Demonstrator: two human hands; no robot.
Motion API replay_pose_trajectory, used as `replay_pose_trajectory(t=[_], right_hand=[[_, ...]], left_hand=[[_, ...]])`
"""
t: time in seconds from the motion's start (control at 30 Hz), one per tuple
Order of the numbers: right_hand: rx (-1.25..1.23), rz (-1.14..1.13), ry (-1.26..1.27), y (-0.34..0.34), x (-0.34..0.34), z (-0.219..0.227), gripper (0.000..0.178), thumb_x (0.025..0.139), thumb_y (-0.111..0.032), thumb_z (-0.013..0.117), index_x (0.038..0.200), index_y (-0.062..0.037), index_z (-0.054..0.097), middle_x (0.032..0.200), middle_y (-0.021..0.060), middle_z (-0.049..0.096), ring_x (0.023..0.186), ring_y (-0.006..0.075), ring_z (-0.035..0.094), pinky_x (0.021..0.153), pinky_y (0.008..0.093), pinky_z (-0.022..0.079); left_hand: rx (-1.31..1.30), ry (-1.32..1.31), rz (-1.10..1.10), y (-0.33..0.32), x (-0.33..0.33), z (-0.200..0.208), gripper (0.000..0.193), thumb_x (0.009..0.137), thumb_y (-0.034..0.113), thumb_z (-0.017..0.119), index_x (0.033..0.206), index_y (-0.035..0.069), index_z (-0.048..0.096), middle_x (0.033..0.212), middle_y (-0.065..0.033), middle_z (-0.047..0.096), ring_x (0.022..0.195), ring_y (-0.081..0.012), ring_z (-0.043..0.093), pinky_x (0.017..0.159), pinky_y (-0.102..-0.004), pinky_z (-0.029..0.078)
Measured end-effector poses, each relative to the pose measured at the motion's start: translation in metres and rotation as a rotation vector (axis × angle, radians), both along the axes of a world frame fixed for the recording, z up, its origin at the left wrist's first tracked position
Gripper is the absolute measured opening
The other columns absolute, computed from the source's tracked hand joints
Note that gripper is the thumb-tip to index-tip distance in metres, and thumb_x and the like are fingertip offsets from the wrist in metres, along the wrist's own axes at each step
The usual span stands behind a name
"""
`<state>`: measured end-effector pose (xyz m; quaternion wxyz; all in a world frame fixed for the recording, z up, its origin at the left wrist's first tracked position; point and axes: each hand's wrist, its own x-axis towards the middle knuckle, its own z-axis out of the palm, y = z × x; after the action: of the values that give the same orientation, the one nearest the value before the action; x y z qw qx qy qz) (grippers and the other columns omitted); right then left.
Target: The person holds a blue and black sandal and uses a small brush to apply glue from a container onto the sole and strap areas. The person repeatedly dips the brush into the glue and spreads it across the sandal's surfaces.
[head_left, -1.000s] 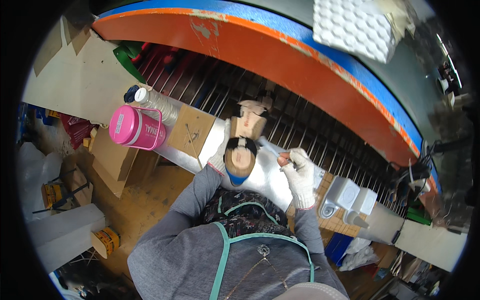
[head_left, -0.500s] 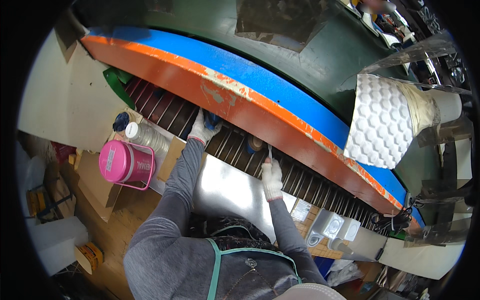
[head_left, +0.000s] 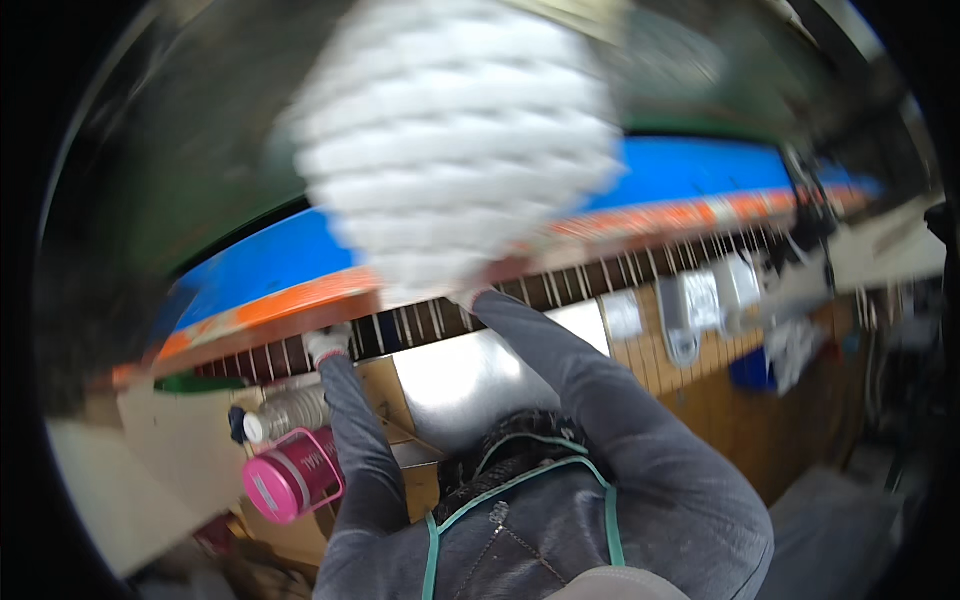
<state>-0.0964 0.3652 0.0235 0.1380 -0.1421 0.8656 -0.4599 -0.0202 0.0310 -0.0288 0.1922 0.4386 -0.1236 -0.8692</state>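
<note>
My left hand [head_left: 328, 345], in a white knit glove, reaches over the dark slatted rollers [head_left: 395, 328] to the underside of the orange-edged beam [head_left: 290, 315]. Its fingers are blurred and partly hidden there, so what they hold does not show. My right arm stretches forward to the same beam, with only a small part of the gloved right hand [head_left: 468, 298] visible. A blurred white pad [head_left: 460, 130] with a bumpy pattern covers the rest of that hand.
Left of the metal sheet [head_left: 470, 375] are a pink jug [head_left: 290, 478] and a clear bottle [head_left: 288, 415]. White plastic fixtures [head_left: 695, 305] sit to the right on a tan board. A crumpled clear bag [head_left: 793, 350] lies beyond them. Black cables [head_left: 810, 215] hang at the beam's right end.
The whole view has swung round, and the white pad now looms in the centre instead of at the right. My right hand has gone forward behind it. The blue object at my left hand no longer shows.
</note>
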Motion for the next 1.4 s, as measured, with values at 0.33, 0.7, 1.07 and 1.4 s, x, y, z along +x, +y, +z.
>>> replay_pose_trajectory(t=[0.33, 0.7, 1.07, 1.4], right_hand=[[-0.419, -0.098, -0.394, 0.123, 0.036, 0.101, 0.048, 0.078, -0.038, 0.078, 0.105, -0.0020, 0.061, 0.087, 0.0090, 0.070, 0.075, 0.0174, 0.068, 0.054, 0.0316, 0.053], [0.052, -0.484, -0.169, 0.317, 0.260, 0.138, 0.031, 0.094, -0.028, 0.063, 0.117, -0.0075, 0.058, 0.097, 0.0172, 0.068, 0.092, 0.0363, 0.067, 0.080, 0.0410, 0.052], [0.837, -0.875, 0.079, 0.455, 0.298, 0.086, 0.012, 0.088, -0.030, 0.067, 0.095, -0.0209, 0.062, 0.091, 0.0062, 0.065, 0.090, 0.0281, 0.062, 0.079, 0.0459, 0.040], [0.902, -0.867, 0.142, 0.458, 0.293, 0.071, 0.013, 0.084, -0.031, 0.072, 0.093, -0.0242, 0.067, 0.092, 0.0023, 0.066, 0.091, 0.0238, 0.062, 0.081, 0.0438, 0.041]], left_hand=[[-0.126, 0.149, -0.986, 0.200, 0.057, 0.093, 0.089, 0.089, 0.067, 0.062, 0.143, -0.001, 0.042, 0.142, -0.0181, 0.053, 0.132, -0.0337, 0.051, 0.115, -0.0514, 0.037], [-0.061, 0.148, -1.086, 0.322, 0.164, 0.049, 0.082, 0.081, 0.047, 0.080, 0.146, 0.009, 0.047, 0.144, -0.0120, 0.056, 0.130, -0.0341, 0.054, 0.111, -0.0570, 0.042], [-0.454, 0.907, -0.519, 0.402, 0.145, 0.289, 0.102, 0.063, 0.042, 0.094, 0.147, 0.013, 0.044, 0.142, -0.0113, 0.053, 0.139, -0.0342, 0.043, 0.115, -0.0604, 0.037], [-0.733, 0.759, -0.498, 0.394, 0.170, 0.281, 0.085, 0.074, 0.037, 0.088, 0.145, 0.014, 0.049, 0.145, -0.0104, 0.053, 0.137, -0.0344, 0.045, 0.116, -0.0584, 0.032]])
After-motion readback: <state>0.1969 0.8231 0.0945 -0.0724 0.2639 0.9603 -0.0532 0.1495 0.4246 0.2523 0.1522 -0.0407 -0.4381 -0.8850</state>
